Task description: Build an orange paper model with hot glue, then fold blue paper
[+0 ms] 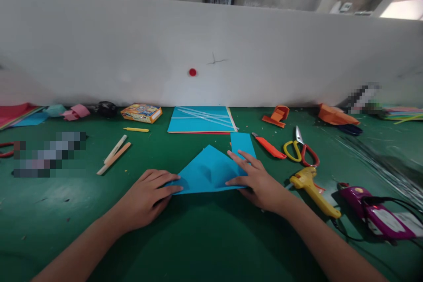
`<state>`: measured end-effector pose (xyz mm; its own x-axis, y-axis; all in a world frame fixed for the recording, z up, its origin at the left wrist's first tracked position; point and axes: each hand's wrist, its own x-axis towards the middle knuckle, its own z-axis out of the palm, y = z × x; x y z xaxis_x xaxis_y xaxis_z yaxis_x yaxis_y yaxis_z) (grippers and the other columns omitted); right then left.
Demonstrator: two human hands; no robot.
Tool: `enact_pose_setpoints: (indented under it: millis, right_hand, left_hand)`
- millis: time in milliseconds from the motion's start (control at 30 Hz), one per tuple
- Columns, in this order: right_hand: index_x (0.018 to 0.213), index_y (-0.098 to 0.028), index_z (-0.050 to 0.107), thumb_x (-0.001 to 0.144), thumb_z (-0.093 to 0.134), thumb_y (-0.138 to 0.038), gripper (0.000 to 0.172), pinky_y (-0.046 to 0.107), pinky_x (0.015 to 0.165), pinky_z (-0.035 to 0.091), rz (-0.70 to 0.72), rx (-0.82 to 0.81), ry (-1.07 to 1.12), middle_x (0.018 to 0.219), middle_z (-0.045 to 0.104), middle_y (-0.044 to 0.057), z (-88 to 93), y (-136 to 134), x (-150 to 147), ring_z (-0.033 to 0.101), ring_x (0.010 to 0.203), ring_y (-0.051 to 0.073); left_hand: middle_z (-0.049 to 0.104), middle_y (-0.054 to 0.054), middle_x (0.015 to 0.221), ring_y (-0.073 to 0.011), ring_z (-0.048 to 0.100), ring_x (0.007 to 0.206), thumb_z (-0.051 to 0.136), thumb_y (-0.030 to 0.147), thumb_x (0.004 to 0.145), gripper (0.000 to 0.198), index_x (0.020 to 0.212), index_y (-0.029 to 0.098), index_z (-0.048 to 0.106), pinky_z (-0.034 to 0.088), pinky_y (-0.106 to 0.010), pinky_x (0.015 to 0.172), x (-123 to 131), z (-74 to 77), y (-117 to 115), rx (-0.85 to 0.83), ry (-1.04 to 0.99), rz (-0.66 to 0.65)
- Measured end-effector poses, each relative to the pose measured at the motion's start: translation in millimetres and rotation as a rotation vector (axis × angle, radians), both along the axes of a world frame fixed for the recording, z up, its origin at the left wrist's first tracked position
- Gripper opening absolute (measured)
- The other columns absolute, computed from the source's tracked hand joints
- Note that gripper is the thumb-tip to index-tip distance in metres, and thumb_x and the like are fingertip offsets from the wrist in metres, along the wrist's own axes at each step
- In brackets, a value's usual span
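A blue sheet of paper [206,169], folded into a triangle with its point away from me, lies in front of me. My left hand [155,194] grips its left corner, fingers on top and thumb at the near edge. At the right corner is my right hand [253,179], pinching the paper between thumb and fingers, some fingers stretched above it. A smaller blue paper strip [243,143] lies just beyond my right hand, partly covered by it.
Beyond lies a stack of coloured paper [188,121] with clear strips. To the right are an orange cutter [269,146], scissors [300,147], a yellow glue gun [313,191] and a purple corded device [373,211]. Wooden sticks [114,154] and a yellow pen [136,129] lie left.
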<state>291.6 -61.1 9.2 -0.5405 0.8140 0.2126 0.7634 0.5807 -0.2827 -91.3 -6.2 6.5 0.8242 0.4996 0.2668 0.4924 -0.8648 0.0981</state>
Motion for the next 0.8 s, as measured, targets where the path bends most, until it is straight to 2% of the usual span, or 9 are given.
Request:
enact_pose_setpoints:
  millis: [67, 167, 333, 533, 600, 700, 800]
  right_hand:
    - [0.124, -0.037, 0.075, 0.084, 0.070, -0.002, 0.053, 0.074, 0.115, 0.029, 0.008, -0.018, -0.029, 0.174, 0.016, 0.001, -0.4, 0.9, -0.9, 0.015, 0.157, 0.043]
    - [0.126, -0.038, 0.074, 0.082, 0.071, 0.001, 0.059, 0.073, 0.114, 0.029, 0.029, -0.017, -0.060, 0.171, 0.028, 0.002, -1.6, 2.1, -2.1, 0.022, 0.155, 0.044]
    - [0.128, -0.042, 0.072, 0.084, 0.076, -0.006, 0.057, 0.071, 0.108, 0.034, -0.014, 0.016, -0.076, 0.170, 0.032, 0.002, -4.2, 3.1, -3.1, 0.030, 0.149, 0.045]
    - [0.131, -0.039, 0.070, 0.086, 0.078, -0.014, 0.052, 0.060, 0.099, 0.040, -0.077, 0.022, -0.073, 0.149, 0.054, 0.009, -2.4, 2.6, -4.3, 0.048, 0.127, 0.040]
    - [0.132, -0.037, 0.070, 0.088, 0.076, -0.017, 0.048, 0.057, 0.097, 0.041, -0.099, 0.008, -0.067, 0.142, 0.057, 0.011, -1.0, 2.3, -5.2, 0.051, 0.122, 0.038]
    - [0.137, -0.036, 0.067, 0.089, 0.072, -0.017, 0.052, 0.054, 0.096, 0.044, -0.116, -0.086, -0.063, 0.139, 0.057, 0.011, 1.2, 2.5, -6.5, 0.053, 0.119, 0.036]
    - [0.142, -0.034, 0.063, 0.089, 0.069, -0.015, 0.057, 0.054, 0.099, 0.045, -0.094, -0.176, -0.049, 0.143, 0.056, 0.012, 1.8, 4.3, -6.1, 0.054, 0.119, 0.035]
  left_hand:
    - [0.068, -0.004, 0.135, -0.0241, 0.064, 0.120, 0.049, 0.012, 0.097, 0.042, 0.128, 0.034, 0.068, 0.046, -0.042, 0.099, 0.3, 0.0, -0.2, 0.007, -0.015, -0.005]
    - [0.075, -0.004, 0.121, -0.0209, 0.069, 0.106, 0.051, 0.012, 0.097, 0.037, 0.122, 0.030, 0.071, 0.045, -0.040, 0.097, 1.0, 2.3, -1.4, 0.049, -0.083, -0.029]
    - [0.078, -0.002, 0.097, -0.0160, 0.069, 0.084, 0.055, 0.010, 0.095, 0.028, 0.111, 0.026, 0.072, 0.048, -0.035, 0.089, 2.3, 10.3, -5.1, 0.098, -0.224, -0.065]
    - [0.074, -0.001, 0.089, -0.0147, 0.066, 0.076, 0.058, 0.008, 0.093, 0.028, 0.113, 0.024, 0.068, 0.051, -0.032, 0.079, 3.3, 11.5, -9.0, 0.130, -0.384, -0.087]
    - [0.073, 0.000, 0.086, -0.0154, 0.065, 0.075, 0.059, 0.009, 0.093, 0.027, 0.114, 0.025, 0.067, 0.051, -0.032, 0.077, 6.4, 14.2, -14.7, 0.150, -0.445, -0.047]
    - [0.069, -0.001, 0.083, -0.0168, 0.063, 0.075, 0.063, 0.011, 0.093, 0.027, 0.118, 0.023, 0.065, 0.051, -0.031, 0.071, 16.4, 24.9, -31.1, 0.190, -0.528, 0.049]
    - [0.067, 0.000, 0.082, -0.0169, 0.063, 0.075, 0.064, 0.013, 0.095, 0.034, 0.127, 0.023, 0.058, 0.052, -0.032, 0.072, 27.5, 35.6, -48.5, 0.147, -0.576, -0.030]
